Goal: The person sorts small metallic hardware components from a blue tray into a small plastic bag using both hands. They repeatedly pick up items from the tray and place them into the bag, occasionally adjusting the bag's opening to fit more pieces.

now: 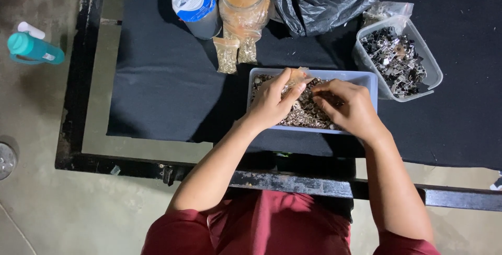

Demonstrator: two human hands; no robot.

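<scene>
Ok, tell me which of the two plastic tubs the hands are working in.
The blue-grey tray of small silvery pieces, right in front of the person; both the left hand and the right hand are over it. The clear tub of darker metal clips sits untouched to its right.

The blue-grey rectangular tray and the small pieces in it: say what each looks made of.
Blue-grey rectangular tray: likely plastic, matte, with a smooth moulded rim. Small silvery pieces: probably metal, shiny, glinting under the light. Small clear bag in the left hand: thin glossy plastic film, see-through and crinkled.
</scene>
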